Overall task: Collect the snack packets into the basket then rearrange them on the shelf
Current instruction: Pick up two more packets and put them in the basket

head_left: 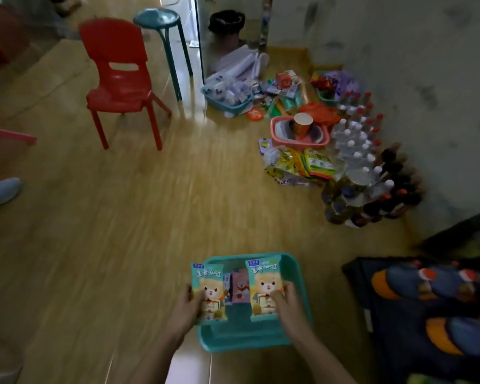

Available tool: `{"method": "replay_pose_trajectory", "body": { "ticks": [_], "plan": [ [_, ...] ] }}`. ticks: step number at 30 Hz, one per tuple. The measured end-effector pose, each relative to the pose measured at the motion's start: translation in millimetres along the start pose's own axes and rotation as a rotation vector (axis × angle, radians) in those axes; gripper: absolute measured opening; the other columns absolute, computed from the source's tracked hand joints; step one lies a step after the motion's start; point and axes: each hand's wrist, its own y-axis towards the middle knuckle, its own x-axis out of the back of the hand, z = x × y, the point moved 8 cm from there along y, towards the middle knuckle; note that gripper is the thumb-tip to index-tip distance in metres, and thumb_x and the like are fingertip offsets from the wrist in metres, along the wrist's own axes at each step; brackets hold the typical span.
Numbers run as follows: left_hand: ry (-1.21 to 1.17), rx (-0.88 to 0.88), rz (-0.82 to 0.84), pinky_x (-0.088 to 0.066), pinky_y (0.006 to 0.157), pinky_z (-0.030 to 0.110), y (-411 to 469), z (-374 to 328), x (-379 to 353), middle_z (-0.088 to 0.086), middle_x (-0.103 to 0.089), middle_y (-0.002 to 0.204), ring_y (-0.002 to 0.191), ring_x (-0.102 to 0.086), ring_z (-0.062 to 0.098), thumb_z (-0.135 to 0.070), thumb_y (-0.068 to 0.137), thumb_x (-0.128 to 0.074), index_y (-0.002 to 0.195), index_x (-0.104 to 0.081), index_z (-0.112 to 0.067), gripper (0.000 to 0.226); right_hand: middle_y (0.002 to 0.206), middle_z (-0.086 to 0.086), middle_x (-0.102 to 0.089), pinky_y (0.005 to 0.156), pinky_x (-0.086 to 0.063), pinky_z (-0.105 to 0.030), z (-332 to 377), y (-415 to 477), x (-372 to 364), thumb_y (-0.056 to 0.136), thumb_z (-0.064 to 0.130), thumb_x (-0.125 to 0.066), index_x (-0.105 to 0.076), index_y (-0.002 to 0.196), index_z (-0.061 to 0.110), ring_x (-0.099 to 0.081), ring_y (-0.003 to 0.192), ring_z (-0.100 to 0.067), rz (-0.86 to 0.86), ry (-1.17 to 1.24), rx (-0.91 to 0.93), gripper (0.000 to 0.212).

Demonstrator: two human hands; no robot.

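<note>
A teal basket sits on the wooden floor in front of me. My left hand grips a teal snack packet with a bear on it over the basket's left rim. My right hand grips a matching bear packet above the basket's right half. Between them, a pink packet and a blue-edged one lie inside the basket. More snack packets, yellow and green, are piled on the floor farther right.
A red plastic chair and a teal stool stand at the back left. Along the right wall are a pink basket with a paper cup, a blue basket, several bottles and clutter. A dark patterned cloth lies right.
</note>
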Motion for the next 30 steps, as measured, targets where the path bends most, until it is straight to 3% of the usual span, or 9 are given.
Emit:
{"method": "replay_pose_trajectory", "body": {
  "ticks": [3, 5, 7, 9, 14, 19, 25, 30],
  "plan": [
    [0.041, 0.010, -0.022, -0.053, 0.063, 0.030, 74.1, 65.0, -16.6, 0.014, -0.064, 0.095, 0.075, -0.062, 0.022, -0.008, 0.095, -0.046, 0.091, -0.049, -0.014, 0.008, 0.105, -0.016, -0.061, 0.080, -0.050, -0.045, -64.3, 71.6, -27.5, 0.098, 0.021, -0.039, -0.044, 0.101, 0.022, -0.060, 0.089, -0.029, 0.016, -0.081, 0.000, 0.007],
    [0.084, 0.007, -0.056, -0.052, 0.063, 0.031, 121.9, 97.3, -24.1, 0.010, -0.063, 0.089, 0.074, -0.061, 0.021, -0.008, 0.094, -0.047, 0.088, -0.050, -0.014, 0.010, 0.107, -0.016, -0.062, 0.074, -0.047, -0.038, -100.5, 116.7, -42.5, 0.098, 0.022, -0.039, -0.043, 0.107, 0.021, -0.061, 0.092, -0.033, 0.018, -0.124, -0.009, 0.010],
    [0.119, -0.001, -0.094, -0.053, 0.070, 0.037, 168.5, 126.5, -29.5, 0.013, -0.063, 0.092, 0.080, -0.062, 0.026, -0.010, 0.093, -0.050, 0.094, -0.050, -0.009, 0.002, 0.107, -0.013, -0.061, 0.077, -0.045, -0.036, -132.4, 159.3, -56.5, 0.098, 0.023, -0.040, -0.042, 0.111, 0.018, -0.060, 0.098, -0.033, 0.039, -0.152, -0.009, 0.015],
    [0.162, 0.014, -0.126, -0.053, 0.079, 0.042, 211.6, 152.6, -31.7, 0.014, -0.062, 0.096, 0.087, -0.062, 0.029, -0.014, 0.092, -0.052, 0.097, -0.048, -0.009, 0.009, 0.106, -0.008, -0.058, 0.084, -0.047, -0.039, -156.9, 196.2, -67.3, 0.097, 0.024, -0.042, -0.042, 0.116, 0.015, -0.058, 0.098, -0.029, 0.056, -0.186, -0.002, 0.021],
    [0.263, 0.032, -0.132, -0.053, 0.086, 0.042, 280.5, 194.9, -47.5, 0.015, -0.064, 0.107, 0.096, -0.063, 0.030, -0.016, 0.093, -0.052, 0.108, -0.052, -0.005, 0.019, 0.113, -0.010, -0.058, 0.084, -0.048, -0.037, -203.8, 262.1, -86.1, 0.095, 0.020, -0.048, -0.044, 0.122, 0.007, -0.059, 0.101, -0.028, 0.039, -0.240, -0.033, 0.030],
    [0.389, 0.055, -0.164, -0.047, 0.092, 0.039, 301.8, 205.1, -55.8, 0.020, -0.057, 0.122, 0.110, -0.057, 0.034, -0.015, 0.096, -0.043, 0.122, -0.045, -0.001, 0.030, 0.117, -0.013, -0.059, 0.085, -0.049, -0.039, -224.2, 287.9, -94.3, 0.094, 0.018, -0.051, -0.045, 0.121, 0.007, -0.059, 0.102, -0.028, 0.021, -0.248, -0.088, 0.030],
    [0.539, 0.070, -0.163, -0.043, 0.093, 0.038, 304.4, 202.6, -59.6, 0.022, -0.054, 0.127, 0.116, -0.053, 0.035, -0.009, 0.096, -0.037, 0.123, -0.043, 0.001, 0.029, 0.118, -0.013, -0.059, 0.089, -0.050, -0.041, -230.8, 290.4, -97.2, 0.091, 0.016, -0.055, -0.047, 0.120, 0.006, -0.060, 0.103, -0.027, 0.023, -0.250, -0.120, 0.031],
    [0.706, 0.001, -0.168, -0.047, 0.090, 0.039, 294.6, 190.8, -58.1, 0.018, -0.055, 0.123, 0.111, -0.054, 0.033, 0.002, 0.088, -0.042, 0.119, -0.047, -0.001, 0.031, 0.125, -0.011, -0.057, 0.086, -0.046, -0.031, -219.0, 279.0, -90.1, 0.093, 0.015, -0.054, -0.045, 0.127, 0.006, -0.056, 0.104, -0.021, 0.036, -0.404, -0.059, 0.037]
  ]
}}
